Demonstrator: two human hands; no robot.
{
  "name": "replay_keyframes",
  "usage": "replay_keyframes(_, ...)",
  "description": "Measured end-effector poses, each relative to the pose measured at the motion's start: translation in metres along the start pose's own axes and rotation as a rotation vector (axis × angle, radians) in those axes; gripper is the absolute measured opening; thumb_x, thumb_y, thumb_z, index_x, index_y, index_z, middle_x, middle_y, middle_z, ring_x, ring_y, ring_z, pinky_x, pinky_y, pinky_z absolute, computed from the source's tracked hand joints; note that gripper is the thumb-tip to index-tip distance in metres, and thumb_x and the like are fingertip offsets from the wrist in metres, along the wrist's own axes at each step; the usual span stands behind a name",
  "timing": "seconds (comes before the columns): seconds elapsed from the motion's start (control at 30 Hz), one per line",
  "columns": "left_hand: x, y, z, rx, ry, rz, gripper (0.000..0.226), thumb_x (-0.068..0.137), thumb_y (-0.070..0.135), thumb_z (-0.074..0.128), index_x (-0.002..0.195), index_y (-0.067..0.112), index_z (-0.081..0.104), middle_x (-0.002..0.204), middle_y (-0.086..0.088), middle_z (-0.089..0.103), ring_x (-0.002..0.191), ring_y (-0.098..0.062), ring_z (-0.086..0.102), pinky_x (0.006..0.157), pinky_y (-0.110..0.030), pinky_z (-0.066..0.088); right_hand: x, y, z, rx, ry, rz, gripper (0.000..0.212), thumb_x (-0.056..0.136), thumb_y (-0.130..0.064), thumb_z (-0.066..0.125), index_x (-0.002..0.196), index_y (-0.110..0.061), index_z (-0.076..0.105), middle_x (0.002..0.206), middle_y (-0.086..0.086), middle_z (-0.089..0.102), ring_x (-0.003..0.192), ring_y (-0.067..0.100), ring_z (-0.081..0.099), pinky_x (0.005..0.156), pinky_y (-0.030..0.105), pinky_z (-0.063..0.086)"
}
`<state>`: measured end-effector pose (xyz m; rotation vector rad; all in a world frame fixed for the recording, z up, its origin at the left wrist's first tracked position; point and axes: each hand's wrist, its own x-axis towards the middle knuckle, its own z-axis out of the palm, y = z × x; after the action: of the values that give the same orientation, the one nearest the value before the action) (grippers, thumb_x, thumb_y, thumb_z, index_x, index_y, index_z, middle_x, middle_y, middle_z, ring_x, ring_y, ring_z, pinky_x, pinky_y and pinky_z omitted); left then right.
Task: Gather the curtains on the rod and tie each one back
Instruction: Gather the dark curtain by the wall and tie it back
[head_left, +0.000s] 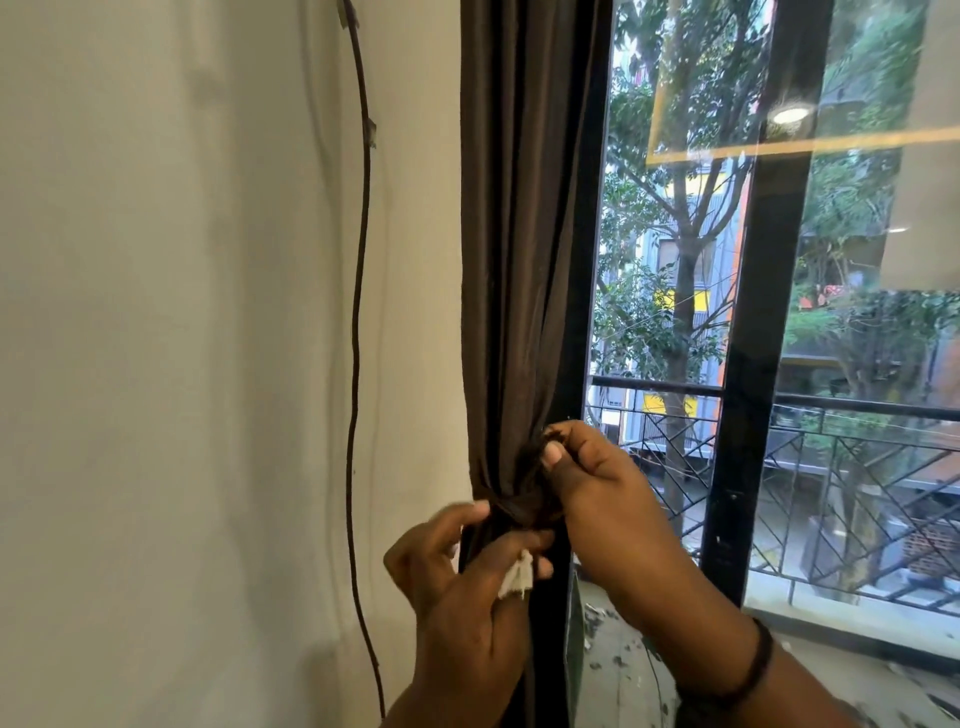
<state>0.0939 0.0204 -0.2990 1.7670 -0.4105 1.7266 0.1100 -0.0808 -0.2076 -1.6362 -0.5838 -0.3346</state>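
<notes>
Window (675, 260) behind, both hands pinching gathered curtain (519, 260) tie (knot (524, 501) half hidden)

A thin dark cable (357, 332) hangs down the white wall (156, 364).

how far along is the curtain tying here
Done: the brown curtain is bunched into a narrow bundle beside the window frame. In hand: the right hand pinches the tie at the cinched waist while the left hand grips below. Left: finishing this knot; any other curtain is out of view.
</notes>
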Motion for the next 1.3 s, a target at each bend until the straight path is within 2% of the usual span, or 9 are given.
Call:
replay_keyframes(0.2, -0.001, 0.004, -0.009, 0.057, -0.027, 0.172, 0.015, 0.096, 0.038, 0.052, 0.103, 0.032, 0.065, 0.104, 0.020, 0.050, 0.099, -0.007, 0.037, 0.076, -0.027, 0.042, 0.011, -0.028, -0.011, 0.364, 0.093, 0.176, 0.034, 0.086, 0.012, 0.034, 0.063, -0.008, 0.051, 0.041, -0.003, 0.047, 0.036, 0.010, 0.040, 0.038, 0.019, 0.032)
replay_keyframes(0.27, -0.001, 0.005, -0.007, 0.052, -0.064, 0.185, 0.014, 0.096, 0.037, 0.052, 0.101, 0.033, 0.064, 0.102, 0.019, 0.052, 0.101, -0.006, 0.040, 0.067, -0.039, 0.045, 0.018, -0.032, -0.008, 0.464, 0.131, 0.236, 0.033, 0.084, 0.011, 0.033, 0.065, -0.006, 0.055, 0.044, 0.004, 0.049, 0.038, 0.018, 0.044, 0.039, 0.020, 0.036)
replay_keyframes(0.47, -0.001, 0.002, -0.005, -0.085, -0.147, 0.089, 0.012, 0.091, 0.026, 0.055, 0.097, 0.032, 0.063, 0.102, 0.026, 0.054, 0.093, -0.008, 0.056, 0.073, -0.036, 0.047, 0.052, -0.023, -0.004, 0.734, 0.100, 0.606, 0.041, 0.079, 0.002, 0.024, 0.093, -0.002, 0.061, 0.073, 0.019, 0.057, 0.053, 0.030, 0.059, 0.048, 0.041, 0.057)
replay_keyframes(0.57, 0.000, 0.008, -0.005, -0.304, -0.174, -0.228, 0.016, 0.092, 0.049, 0.051, 0.094, 0.044, 0.066, 0.096, 0.024, 0.059, 0.088, -0.012, 0.064, 0.076, -0.035, 0.054, 0.067, -0.014, -0.004, 0.712, 0.111, 0.673, 0.038, 0.078, 0.000, 0.021, 0.079, -0.008, 0.058, 0.075, 0.011, 0.052, 0.063, 0.024, 0.052, 0.066, 0.030, 0.051)
replay_keyframes(0.7, 0.001, 0.011, -0.009, -0.573, -0.059, -0.767, 0.022, 0.089, 0.040, 0.057, 0.074, 0.033, 0.073, 0.077, 0.007, 0.070, 0.075, 0.000, 0.066, 0.069, -0.010, 0.049, 0.069, -0.012, -0.003, 0.487, -0.068, 0.477, 0.034, 0.082, 0.004, 0.026, 0.068, -0.015, 0.051, 0.054, 0.000, 0.051, 0.039, 0.008, 0.039, 0.041, 0.016, 0.027)
replay_keyframes(0.8, 0.013, 0.004, -0.014, -0.615, 0.030, -1.001, 0.022, 0.083, 0.030, 0.053, 0.077, 0.019, 0.071, 0.057, 0.009, 0.061, 0.054, 0.000, 0.057, 0.052, -0.011, 0.047, 0.058, -0.014, -0.003, 0.296, -0.207, 0.248, 0.030, 0.091, 0.002, 0.033, 0.073, -0.017, 0.048, 0.058, -0.001, 0.054, 0.041, 0.010, 0.035, 0.037, 0.016, 0.024)
replay_keyframes(0.93, 0.034, -0.016, -0.019, -0.443, -0.130, -0.935, 0.009, 0.089, 0.036, 0.053, 0.092, 0.030, 0.059, 0.062, 0.004, 0.062, 0.056, -0.007, 0.059, 0.045, -0.020, 0.046, 0.044, -0.001, 0.008, 0.515, -0.233, 0.162, 0.023, 0.097, -0.006, 0.040, 0.082, -0.017, 0.055, 0.061, -0.001, 0.051, 0.044, 0.013, 0.041, 0.038, 0.020, 0.033)
replay_keyframes(1.13, 0.044, -0.028, -0.026, 0.304, -0.576, -0.314, 0.056, 0.085, 0.068, 0.017, 0.070, 0.026, 0.050, 0.058, 0.005, 0.057, 0.056, -0.010, 0.056, 0.057, -0.030, 0.046, 0.043, 0.018, 0.011, 0.555, -0.016, 0.046, 0.017, 0.093, -0.009, 0.052, 0.079, -0.011, 0.063, 0.058, -0.002, 0.060, 0.045, 0.010, 0.047, 0.040, 0.018, 0.039)
replay_keyframes(1.3, 0.028, -0.017, 0.000, 0.218, -0.633, -0.033, 0.060, 0.094, 0.062, 0.013, 0.064, 0.025, 0.049, 0.052, 0.004, 0.054, 0.046, -0.014, 0.051, 0.046, -0.027, 0.041, 0.066, 0.009, 0.009, 0.344, 0.213, 0.072, 0.017, 0.090, -0.005, 0.056, 0.080, -0.005, 0.070, 0.043, -0.005, 0.058, 0.035, 0.008, 0.049, 0.036, 0.014, 0.041)
